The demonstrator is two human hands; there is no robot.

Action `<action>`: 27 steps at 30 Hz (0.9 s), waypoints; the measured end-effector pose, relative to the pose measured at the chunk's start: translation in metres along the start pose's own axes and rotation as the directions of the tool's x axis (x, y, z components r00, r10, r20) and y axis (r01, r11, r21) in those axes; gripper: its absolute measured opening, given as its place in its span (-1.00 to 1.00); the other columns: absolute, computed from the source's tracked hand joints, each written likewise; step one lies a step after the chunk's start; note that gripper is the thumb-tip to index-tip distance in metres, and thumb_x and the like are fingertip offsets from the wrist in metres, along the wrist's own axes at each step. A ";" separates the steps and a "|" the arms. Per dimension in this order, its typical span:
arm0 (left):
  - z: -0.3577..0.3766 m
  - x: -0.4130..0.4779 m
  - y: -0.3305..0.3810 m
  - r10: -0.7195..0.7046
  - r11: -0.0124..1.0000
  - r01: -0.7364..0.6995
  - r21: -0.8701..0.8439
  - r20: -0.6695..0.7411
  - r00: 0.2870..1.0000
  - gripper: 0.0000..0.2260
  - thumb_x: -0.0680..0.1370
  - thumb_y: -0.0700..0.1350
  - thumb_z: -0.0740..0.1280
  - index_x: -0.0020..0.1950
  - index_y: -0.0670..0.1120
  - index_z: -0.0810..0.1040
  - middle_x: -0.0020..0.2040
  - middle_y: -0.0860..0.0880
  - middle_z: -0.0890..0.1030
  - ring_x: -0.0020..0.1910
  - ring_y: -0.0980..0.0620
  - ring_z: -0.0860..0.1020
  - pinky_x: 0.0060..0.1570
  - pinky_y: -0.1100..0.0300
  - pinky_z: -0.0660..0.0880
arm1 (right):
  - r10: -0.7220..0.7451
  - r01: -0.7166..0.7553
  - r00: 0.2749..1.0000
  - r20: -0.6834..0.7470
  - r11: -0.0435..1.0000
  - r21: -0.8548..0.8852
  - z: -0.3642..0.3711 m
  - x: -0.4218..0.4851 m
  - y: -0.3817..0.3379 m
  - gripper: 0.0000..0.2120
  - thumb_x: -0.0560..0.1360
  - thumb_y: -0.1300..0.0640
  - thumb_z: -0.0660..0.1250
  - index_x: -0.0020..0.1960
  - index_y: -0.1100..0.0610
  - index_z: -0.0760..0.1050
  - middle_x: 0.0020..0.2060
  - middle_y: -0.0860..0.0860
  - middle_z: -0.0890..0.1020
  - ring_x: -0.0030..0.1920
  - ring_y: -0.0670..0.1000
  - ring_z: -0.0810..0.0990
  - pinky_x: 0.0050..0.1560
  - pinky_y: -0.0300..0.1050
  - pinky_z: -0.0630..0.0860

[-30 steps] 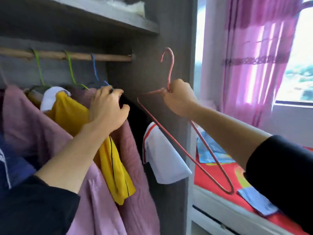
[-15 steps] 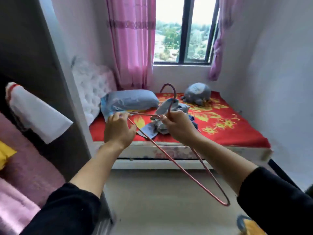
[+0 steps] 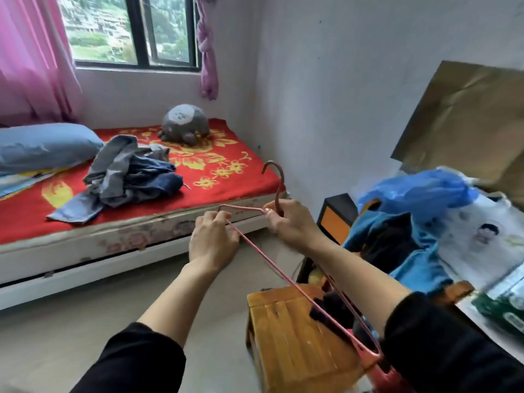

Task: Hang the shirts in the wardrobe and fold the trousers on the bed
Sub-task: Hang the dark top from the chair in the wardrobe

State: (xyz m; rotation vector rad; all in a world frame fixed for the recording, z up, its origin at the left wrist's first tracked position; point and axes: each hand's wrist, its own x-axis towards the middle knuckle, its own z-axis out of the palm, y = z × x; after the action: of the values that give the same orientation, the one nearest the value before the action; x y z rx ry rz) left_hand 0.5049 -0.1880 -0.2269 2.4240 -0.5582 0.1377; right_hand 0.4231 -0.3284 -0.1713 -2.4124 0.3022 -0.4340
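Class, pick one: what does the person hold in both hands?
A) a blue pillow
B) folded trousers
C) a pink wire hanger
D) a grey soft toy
C: the right hand grips the hanger below its hook, and the left hand pinches its wire shoulder.

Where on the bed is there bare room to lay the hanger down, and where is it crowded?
The red bed cover is bare between the clothes pile and the right wall, in front of the plush toy. A smaller bare strip lies along the front edge, left of the pile. The pillow fills the left end.
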 end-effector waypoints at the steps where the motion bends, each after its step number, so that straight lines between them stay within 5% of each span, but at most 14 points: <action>1: 0.020 -0.003 0.021 0.009 1.000 -0.009 -0.005 0.029 1.000 -0.63 0.51 -0.11 0.27 0.33 -0.06 0.46 0.28 -0.09 0.46 0.31 -0.09 0.33 0.22 0.03 0.36 | 0.015 -0.016 1.000 -0.009 1.000 -0.008 -0.022 -0.003 0.019 -0.65 0.57 0.17 0.20 -0.40 0.12 0.36 -0.52 -0.08 0.38 -0.45 -0.08 0.35 -0.32 -0.07 0.27; 8: 0.136 -0.014 0.152 0.071 0.997 -0.059 -0.055 0.241 0.968 -0.67 0.51 -0.12 0.22 0.27 -0.03 0.48 0.26 -0.07 0.46 0.30 -0.08 0.36 0.17 0.05 0.41 | 0.130 -0.138 0.981 -0.142 0.989 -0.054 -0.150 -0.025 0.127 -0.66 0.53 0.19 0.22 -0.42 0.15 0.38 -0.56 -0.06 0.40 -0.48 -0.07 0.35 -0.35 -0.13 0.29; 10: 0.167 -0.017 0.187 0.102 0.994 -0.085 -0.069 0.321 0.942 -0.69 0.52 -0.09 0.23 0.25 -0.03 0.51 0.23 -0.08 0.48 0.27 -0.09 0.40 0.14 0.08 0.42 | 0.180 -0.194 0.967 -0.183 0.979 -0.067 -0.178 -0.030 0.155 -0.76 0.53 0.18 0.23 -0.25 0.23 0.55 -0.45 0.06 0.53 -0.35 0.04 0.47 -0.24 -0.07 0.36; 16: 0.255 -0.026 0.277 0.225 0.974 -0.194 -0.118 0.591 0.775 -0.63 0.50 0.02 0.24 0.24 -0.11 0.51 0.18 -0.16 0.48 0.23 -0.17 0.44 0.15 0.04 0.43 | 0.251 -0.291 0.897 -0.363 0.955 -0.057 -0.250 -0.032 0.216 -0.79 0.54 0.16 0.24 0.07 0.12 0.62 -0.37 -0.15 0.55 -0.22 -0.06 0.52 -0.11 -0.22 0.36; 20: 0.303 -0.036 0.327 0.238 0.971 -0.170 -0.167 0.635 0.735 -0.37 0.52 0.14 0.27 0.50 -0.08 0.17 0.49 -0.15 0.17 0.44 -0.18 0.18 0.36 -0.01 0.24 | 0.209 -0.289 0.892 -0.401 0.946 -0.150 -0.275 -0.033 0.242 -0.78 0.54 0.16 0.23 0.10 0.09 0.61 -0.39 -0.14 0.52 -0.21 0.00 0.52 -0.09 -0.15 0.42; 23: 0.333 -0.040 0.351 0.142 0.989 -0.071 -0.131 0.675 0.725 -0.24 0.46 0.20 0.35 0.53 0.03 0.05 0.56 -0.10 -0.19 0.50 -0.29 -0.03 0.35 -0.22 0.23 | 0.199 -0.286 0.885 -0.421 0.946 -0.153 -0.281 -0.038 0.263 -0.79 0.53 0.17 0.25 0.07 0.06 0.63 -0.49 -0.19 0.42 -0.35 -0.12 0.44 -0.16 -0.17 0.39; 27: 0.354 -0.042 0.368 0.049 0.997 0.000 -0.073 0.681 0.731 -0.57 0.48 0.00 0.38 0.26 0.00 0.28 0.50 -0.20 -0.36 0.45 -0.40 0.02 0.15 -0.24 0.43 | 0.173 -0.275 0.892 -0.418 0.941 -0.197 -0.281 -0.045 0.283 -0.80 0.53 0.18 0.25 0.03 0.06 0.64 -0.53 -0.20 0.38 -0.41 -0.13 0.38 -0.28 -0.24 0.30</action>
State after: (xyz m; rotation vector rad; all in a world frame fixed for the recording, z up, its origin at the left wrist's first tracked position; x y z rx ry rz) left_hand 0.2966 -0.6489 -0.3077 2.3493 -0.8945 -0.7961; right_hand 0.2451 -0.6882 -0.1601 -2.4750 0.8558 -0.8203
